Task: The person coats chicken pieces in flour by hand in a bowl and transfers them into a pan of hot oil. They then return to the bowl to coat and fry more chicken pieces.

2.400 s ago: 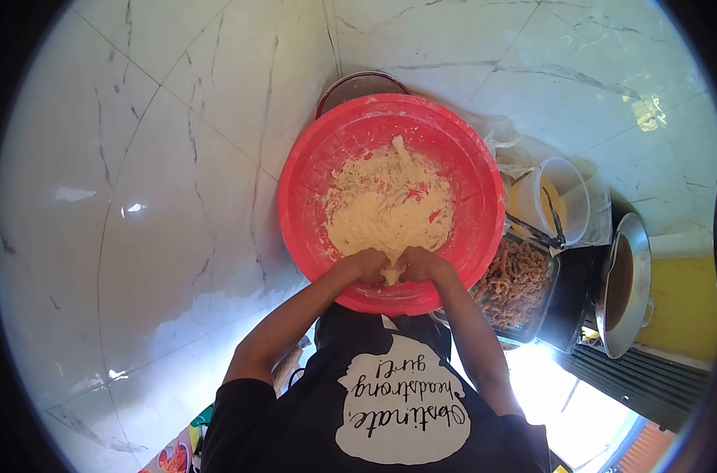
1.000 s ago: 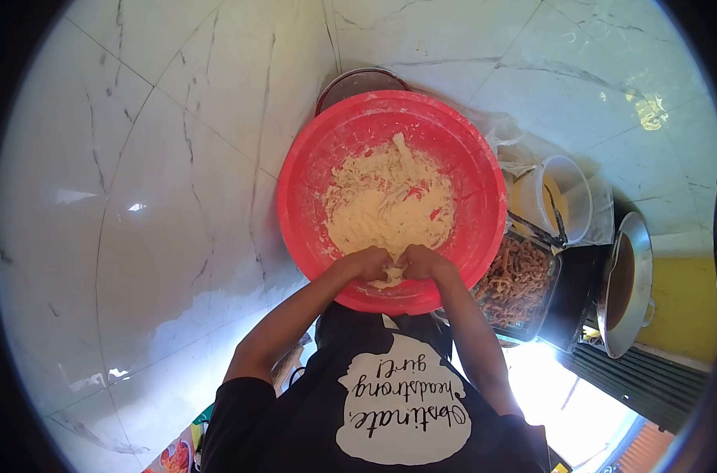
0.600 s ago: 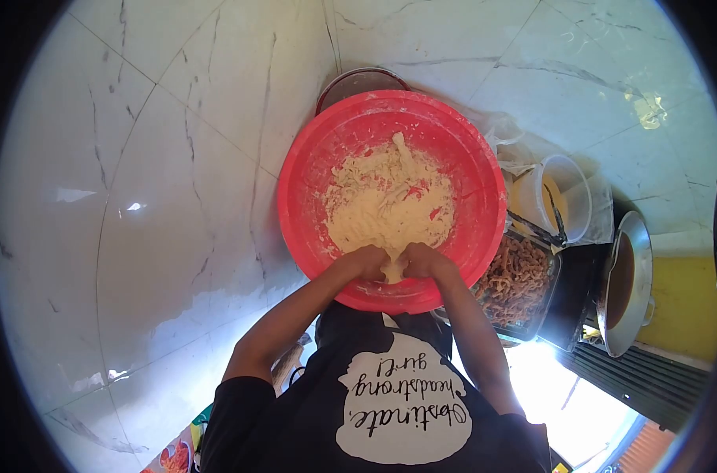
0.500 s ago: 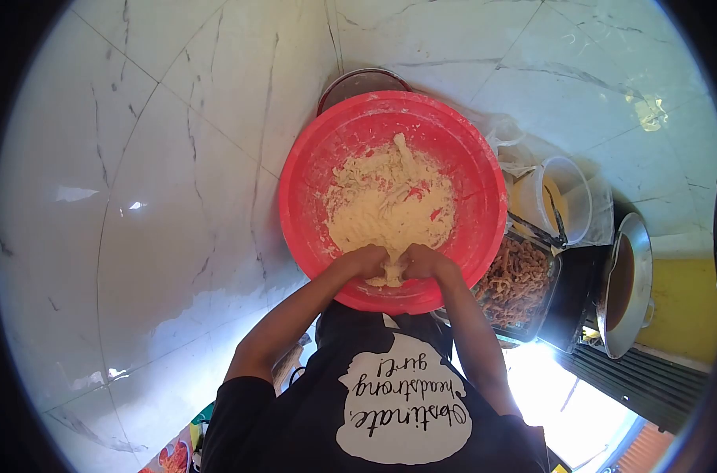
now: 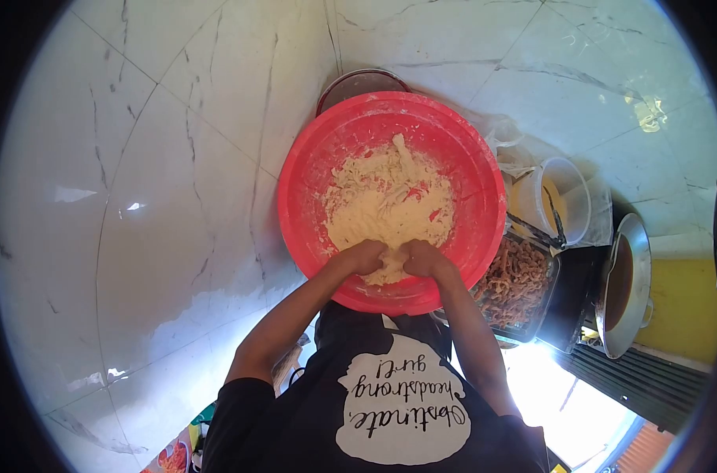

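Observation:
A wide red basin (image 5: 302,189) holds pale, floury dough (image 5: 386,209) with crumbly bits stuck round its walls. At the near side of the dough, my left hand (image 5: 366,257) has its fingers curled closed into the mass. Just right of it, my right hand (image 5: 423,258) is closed on the same dough. The knuckles face up, and a lump of dough lies between and below the two hands. My fingertips are hidden in the dough.
Right of the basin are a tray of brown fried strips (image 5: 516,280), a clear tub (image 5: 573,201) with yellow contents and black tongs, and a wide metal pan (image 5: 638,284) of brown liquid. Tiled walls (image 5: 201,126) stand left and behind.
Both hands have moved slightly away from my body, further into the dough. The dough strand that hung below them now looks shorter and more bunched.

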`<state>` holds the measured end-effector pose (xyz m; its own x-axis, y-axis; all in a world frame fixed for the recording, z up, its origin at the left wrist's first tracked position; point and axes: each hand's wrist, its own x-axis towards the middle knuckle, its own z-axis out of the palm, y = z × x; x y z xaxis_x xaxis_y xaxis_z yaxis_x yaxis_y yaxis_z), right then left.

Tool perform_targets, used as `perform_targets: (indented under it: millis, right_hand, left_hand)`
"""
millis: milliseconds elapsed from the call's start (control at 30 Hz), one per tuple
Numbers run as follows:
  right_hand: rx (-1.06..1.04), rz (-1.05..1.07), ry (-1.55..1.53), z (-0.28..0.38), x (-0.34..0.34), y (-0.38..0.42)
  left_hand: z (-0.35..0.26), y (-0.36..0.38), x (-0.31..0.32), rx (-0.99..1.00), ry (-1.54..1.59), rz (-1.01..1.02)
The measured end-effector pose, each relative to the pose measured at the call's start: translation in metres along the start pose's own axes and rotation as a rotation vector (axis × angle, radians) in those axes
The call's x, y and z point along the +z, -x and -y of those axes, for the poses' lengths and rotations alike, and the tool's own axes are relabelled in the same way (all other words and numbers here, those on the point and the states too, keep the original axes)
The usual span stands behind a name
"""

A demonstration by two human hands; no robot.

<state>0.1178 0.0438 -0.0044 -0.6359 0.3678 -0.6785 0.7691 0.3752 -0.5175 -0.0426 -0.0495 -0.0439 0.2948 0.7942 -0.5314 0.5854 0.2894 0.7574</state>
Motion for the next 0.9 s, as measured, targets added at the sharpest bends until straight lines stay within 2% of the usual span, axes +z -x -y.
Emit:
perform_targets:
  millis: [33,67,100,167,267,300,333,367,400,433,467,533,567,600,633,667,767,800,867,900]
  right_hand:
    - [-0.036,-0.111,0.038,0.0,0.0,-0.001]
    - [-0.037,-0.108,0.038,0.0,0.0,-0.002]
    - [-0.028,-0.078,0.069,0.004,-0.005,-0.001]
    - [-0.019,-0.046,0.102,0.002,-0.002,0.0]
    - [-0.027,0.003,0.054,-0.004,0.007,0.0]
    - [0.003,0.099,0.015,0.003,0.001,0.001]
    - [0.032,0.196,-0.026,0.007,-0.002,0.002]
    - [0.033,0.194,-0.028,0.003,0.001,0.0]
    - [-0.006,0.065,-0.04,0.0,0.003,0.0]
    - [-0.043,-0.063,-0.052,-0.003,0.005,-0.001]
    - [-0.043,-0.062,-0.055,-0.006,0.006,-0.003]
    - [-0.047,-0.147,0.18,0.001,-0.001,-0.003]
    - [-0.049,-0.146,0.18,0.002,-0.001,-0.002]
    - [-0.003,-0.043,0.151,0.002,-0.001,0.0]
    - [0.043,0.06,0.121,0.002,0.0,0.001]
    - [0.042,0.06,0.121,0.001,0.003,0.001]
    - [0.011,0.181,0.053,-0.008,0.007,-0.003]
    - [0.0,0.139,0.013,-0.01,0.006,-0.002]
    - [-0.008,0.094,-0.029,-0.012,0.005,-0.003]
    - [-0.069,-0.092,0.091,-0.01,0.006,-0.003]
  left_hand:
    - [-0.001,-0.001,0.0,0.006,-0.133,-0.129]
    - [-0.001,-0.001,0.001,0.012,-0.266,-0.259]
    - [-0.006,0.002,-0.002,0.01,-0.264,-0.259]
    - [-0.017,0.008,-0.009,0.021,-0.133,0.014]
    - [-0.018,0.01,0.003,0.025,-0.227,0.063]
    - [-0.016,0.007,0.002,0.026,-0.228,0.063]
    - [-0.012,0.005,0.0,0.007,-0.148,0.078]
    - [-0.009,0.003,-0.002,-0.011,-0.07,0.094]
    - [-0.009,0.003,-0.003,-0.01,-0.072,0.097]
    - [-0.01,0.003,-0.004,-0.016,-0.158,-0.053]
    - [-0.009,0.004,-0.003,-0.023,-0.243,-0.205]
    - [-0.009,0.007,-0.003,0.007,-0.255,-0.204]
    - [-0.009,0.007,-0.002,0.042,-0.268,-0.203]
    - [-0.01,0.007,-0.002,0.043,-0.269,-0.204]
    - [-0.011,0.008,-0.001,0.039,-0.287,-0.091]
    - [-0.011,0.009,0.0,0.033,-0.303,0.024]
    - [-0.003,0.004,0.009,-0.013,-0.213,0.065]
    - [-0.004,0.004,0.008,-0.013,-0.213,0.065]
    - [-0.005,0.001,0.005,-0.107,-0.121,-0.179]
    - [-0.008,0.002,0.003,-0.106,-0.121,-0.176]
